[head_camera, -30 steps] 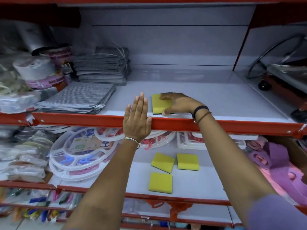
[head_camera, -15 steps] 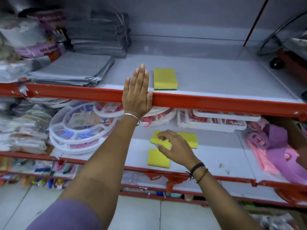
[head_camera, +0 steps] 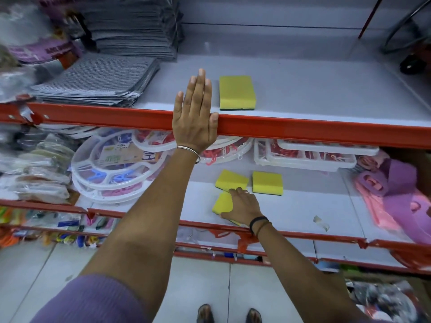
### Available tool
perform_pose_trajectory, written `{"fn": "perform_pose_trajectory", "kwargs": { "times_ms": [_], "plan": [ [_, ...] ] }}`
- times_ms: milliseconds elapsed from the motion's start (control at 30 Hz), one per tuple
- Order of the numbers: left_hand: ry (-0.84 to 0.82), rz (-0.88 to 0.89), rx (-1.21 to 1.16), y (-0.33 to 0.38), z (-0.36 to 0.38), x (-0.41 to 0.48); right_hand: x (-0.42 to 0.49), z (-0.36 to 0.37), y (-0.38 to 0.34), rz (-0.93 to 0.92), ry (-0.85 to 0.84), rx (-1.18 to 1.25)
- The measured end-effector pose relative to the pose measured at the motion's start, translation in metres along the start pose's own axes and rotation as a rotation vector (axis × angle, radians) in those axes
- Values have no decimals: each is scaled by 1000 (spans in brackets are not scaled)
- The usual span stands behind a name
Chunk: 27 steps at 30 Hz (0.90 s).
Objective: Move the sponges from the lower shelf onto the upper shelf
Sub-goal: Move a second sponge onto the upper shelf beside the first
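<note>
One sponge (head_camera: 237, 92) already lies on the upper shelf (head_camera: 303, 94); three remain on the lower shelf (head_camera: 303, 206). The right hand (head_camera: 242, 205) closes its grip over the nearest sponge (head_camera: 223, 202), fingers curled on its top, not yet lifted. The left hand (head_camera: 194, 117) rests flat and spread on the upper rail. Next likely calls for lifting it clear of that rail.

The right hand (head_camera: 242, 205) has dropped onto the nearest sponge (head_camera: 223, 202), seemingly gripping it.
</note>
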<state>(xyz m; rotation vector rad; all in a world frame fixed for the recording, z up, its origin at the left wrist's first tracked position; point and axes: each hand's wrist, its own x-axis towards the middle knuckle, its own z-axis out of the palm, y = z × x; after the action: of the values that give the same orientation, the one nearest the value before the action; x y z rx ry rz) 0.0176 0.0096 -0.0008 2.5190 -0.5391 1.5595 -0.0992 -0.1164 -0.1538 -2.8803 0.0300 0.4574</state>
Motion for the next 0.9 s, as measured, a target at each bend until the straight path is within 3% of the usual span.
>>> {"fn": "perform_pose_trajectory", "kwargs": {
  "times_ms": [167,333,533,667,900],
  "plan": [
    [-28,-14,-13,1,-4,0,-35,-58,-1,76,76,156],
    [-81,-20,4,1,-7,0,-77,-144,-3,21,224,191],
    [-103,-28,-10,0,-8,1,-107,-240,-2,-52,537,344],
    [-103,-33,-17,0,-9,1,-79,-289,10,40,750,345],
    [-67,-21,-1,-2,-3,0,-9,-300,24,283,631,163]
  ]
}}
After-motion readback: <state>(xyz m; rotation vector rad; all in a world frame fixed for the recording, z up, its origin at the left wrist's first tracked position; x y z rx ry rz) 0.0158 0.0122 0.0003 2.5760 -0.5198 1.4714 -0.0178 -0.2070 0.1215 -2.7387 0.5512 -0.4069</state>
